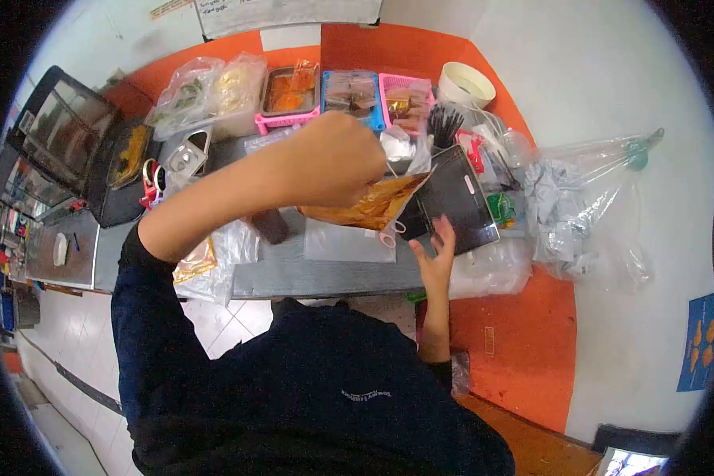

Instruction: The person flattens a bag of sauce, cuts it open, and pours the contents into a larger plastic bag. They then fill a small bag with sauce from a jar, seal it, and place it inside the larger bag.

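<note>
My left hand (337,159) is raised over the table with its fingers curled closed. It grips a clear plastic pouch with orange-brown contents (369,208), which shows just under the fist; the fingertips are hidden. To the right, my right hand (436,255) is open, thumb and fingers apart, close to the lower left edge of a dark tablet (462,205). Between the pouch and that hand are the pink handles of scissors (390,234). Beneath the pouch, a flat clear plastic sheet (349,244) lies on the grey table (317,278).
Along the back stand a tray of orange food (289,89), a blue basket (351,95), a pink basket (404,99) and a white tub (466,85). A black glass-fronted case (63,135) is at left. A clear plastic bag (595,206) hangs on the right wall.
</note>
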`<state>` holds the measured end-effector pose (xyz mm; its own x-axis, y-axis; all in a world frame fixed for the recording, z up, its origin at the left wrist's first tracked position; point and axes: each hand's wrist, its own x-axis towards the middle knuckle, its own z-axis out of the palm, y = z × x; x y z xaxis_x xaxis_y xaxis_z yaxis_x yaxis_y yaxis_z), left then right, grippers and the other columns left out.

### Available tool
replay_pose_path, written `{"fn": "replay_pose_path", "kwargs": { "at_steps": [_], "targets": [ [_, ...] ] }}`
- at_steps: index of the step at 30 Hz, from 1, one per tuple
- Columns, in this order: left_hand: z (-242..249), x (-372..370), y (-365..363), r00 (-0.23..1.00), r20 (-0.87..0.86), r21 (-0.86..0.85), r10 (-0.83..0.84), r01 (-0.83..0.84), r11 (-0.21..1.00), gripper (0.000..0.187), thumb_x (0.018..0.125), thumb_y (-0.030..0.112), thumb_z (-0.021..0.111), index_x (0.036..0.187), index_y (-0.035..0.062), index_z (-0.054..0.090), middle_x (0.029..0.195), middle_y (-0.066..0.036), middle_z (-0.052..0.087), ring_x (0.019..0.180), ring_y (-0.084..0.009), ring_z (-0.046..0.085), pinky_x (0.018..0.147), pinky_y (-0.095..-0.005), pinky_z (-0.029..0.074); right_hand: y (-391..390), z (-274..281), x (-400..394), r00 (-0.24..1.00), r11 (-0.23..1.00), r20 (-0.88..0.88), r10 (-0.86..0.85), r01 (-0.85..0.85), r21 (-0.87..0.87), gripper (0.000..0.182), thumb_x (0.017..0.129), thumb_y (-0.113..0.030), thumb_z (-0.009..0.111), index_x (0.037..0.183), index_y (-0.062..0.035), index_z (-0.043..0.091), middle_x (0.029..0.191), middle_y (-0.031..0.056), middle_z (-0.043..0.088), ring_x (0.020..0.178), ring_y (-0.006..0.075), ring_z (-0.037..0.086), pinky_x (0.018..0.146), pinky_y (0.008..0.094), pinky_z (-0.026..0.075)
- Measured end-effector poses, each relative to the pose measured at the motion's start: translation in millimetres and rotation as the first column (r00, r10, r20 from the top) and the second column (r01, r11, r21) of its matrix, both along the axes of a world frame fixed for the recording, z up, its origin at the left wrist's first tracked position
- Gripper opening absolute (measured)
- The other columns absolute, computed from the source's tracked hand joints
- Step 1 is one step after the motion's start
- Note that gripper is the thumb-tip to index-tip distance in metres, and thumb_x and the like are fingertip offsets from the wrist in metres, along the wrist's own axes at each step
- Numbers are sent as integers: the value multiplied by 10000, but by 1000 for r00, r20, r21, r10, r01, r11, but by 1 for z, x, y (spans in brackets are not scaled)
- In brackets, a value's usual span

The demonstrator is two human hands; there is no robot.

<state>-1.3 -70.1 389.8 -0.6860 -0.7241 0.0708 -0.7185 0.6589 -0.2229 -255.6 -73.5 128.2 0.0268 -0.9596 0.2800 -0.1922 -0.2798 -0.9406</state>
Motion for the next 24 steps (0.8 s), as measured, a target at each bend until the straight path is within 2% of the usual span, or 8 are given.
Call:
{"fn": "replay_pose_path", "kwargs": {
  "at_steps": [3, 5, 10, 13, 15, 18, 21, 24],
  "targets": [
    [2, -3, 2, 996, -49, 21, -73, 74, 997, 154, 719, 217, 624, 656, 83, 664, 714, -67, 613, 721, -283, 627, 637, -418, 496, -12, 28, 28, 995, 961, -47, 83, -93, -259, 588, 863, -308, 685, 1306, -42, 404, 1083, 85, 523, 1006, 164, 537, 900, 338, 438],
    [0, -3, -1, 994, -63, 53, -84, 87, 995, 170, 730, 231, 629, 656, 81, 660, 720, -63, 613, 728, -286, 627, 638, -421, 496, -24, 13, 38, 860, 921, 361, 361, -390, 8, 413, 888, -304, 654, 1154, -23, 510, 1011, 48, 569, 890, 114, 514, 822, 282, 432],
    [-5, 33, -5, 968, -249, 70, 15, 2, 998, 253, 772, 340, 658, 770, 88, 675, 774, -82, 609, 776, -271, 628, 652, -410, 486, -4, 79, 30, 991, 974, 74, 109, -92, -207, 261, 904, -260, 637, 930, -16, 549, 814, 14, 586, 756, 83, 516, 689, 243, 432],
    [-22, 59, 10, 729, -684, -44, 22, -71, 997, 483, 741, 515, 688, 1013, 118, 648, 930, -100, 633, 818, -236, 634, 662, -374, 480, -3, 98, 7, 985, 965, -57, 164, -172, -196, 245, 898, -254, 644, 913, -25, 561, 762, 31, 600, 689, 85, 521, 635, 248, 440],
    [-71, 70, 27, 11, -983, 179, 183, 286, 941, 724, 749, 631, 643, 1255, 133, 501, 1061, -19, 554, 905, -155, 552, 755, -304, 442, -4, 106, -6, 966, 962, -214, 147, -190, -198, 218, 890, -234, 651, 911, -29, 579, 725, 50, 613, 633, 93, 538, 598, 262, 451],
    [-145, 43, 71, -598, -425, 72, 680, 726, 683, 951, 696, 775, 558, 1340, 95, 393, 1016, 4, 480, 824, -129, 449, 755, -278, 391, -2, 120, -13, 941, 914, -321, 107, -221, -340, 177, 878, -213, 657, 910, -44, 618, 707, 71, 632, 604, 125, 574, 586, 279, 465],
    [-212, 13, 92, -588, -103, -57, 802, 808, 586, 1069, 609, 796, 611, 1329, 36, 391, 965, -21, 438, 815, -131, 420, 717, -294, 367, 0, 138, -23, 907, 916, -418, -48, -127, -380, 176, 875, -220, 657, 915, -53, 618, 704, 71, 626, 582, 127, 557, 557, 280, 446],
    [-233, -5, 104, -526, 41, -177, 849, 833, 524, 856, 756, 650, 621, 1334, 63, 387, 967, -1, 478, 808, -119, 442, 716, -275, 385, 1, 149, -34, 881, 932, -465, -86, -93, -349, 190, 889, -229, 639, 860, -52, 577, 656, 42, 562, 556, 108, 486, 520, 271, 395]
  ]
}}
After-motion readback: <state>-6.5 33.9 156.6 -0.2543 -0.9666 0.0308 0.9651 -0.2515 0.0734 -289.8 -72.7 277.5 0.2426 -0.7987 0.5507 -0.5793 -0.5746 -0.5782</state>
